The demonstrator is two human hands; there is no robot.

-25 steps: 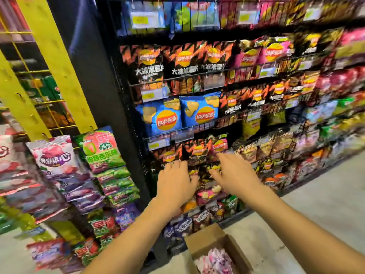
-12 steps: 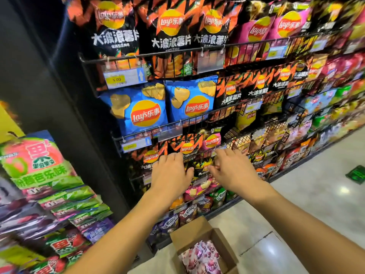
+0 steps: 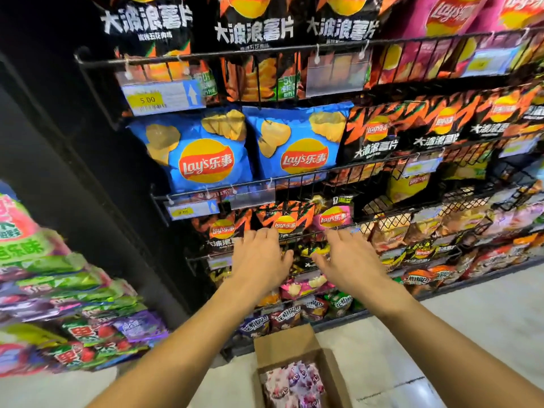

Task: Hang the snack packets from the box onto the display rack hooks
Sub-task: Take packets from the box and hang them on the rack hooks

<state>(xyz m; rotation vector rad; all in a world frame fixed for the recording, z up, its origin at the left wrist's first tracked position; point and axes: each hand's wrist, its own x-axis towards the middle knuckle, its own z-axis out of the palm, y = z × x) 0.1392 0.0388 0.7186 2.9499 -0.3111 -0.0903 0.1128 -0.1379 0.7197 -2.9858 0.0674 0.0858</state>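
Change: view nearer rack (image 3: 223, 53); left hand (image 3: 259, 256) and right hand (image 3: 348, 259) remain outstretched, grips released, empty. Packets (image 3: 294, 384), near box (image 3: 282, 347): likely light, soft, crinkly; pinch top seam.

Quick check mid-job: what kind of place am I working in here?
Most likely a shop's snack aisle: black wire shelves packed with Lay's chip bags, a yellow price tag reading 5.00 clipped to the rail, and an open cardboard box of pink packets on the floor.

cardboard box (image 3: 284, 344) and its pink packets (image 3: 294, 384) cut by the bottom edge; green and purple packets (image 3: 88, 290) blurred
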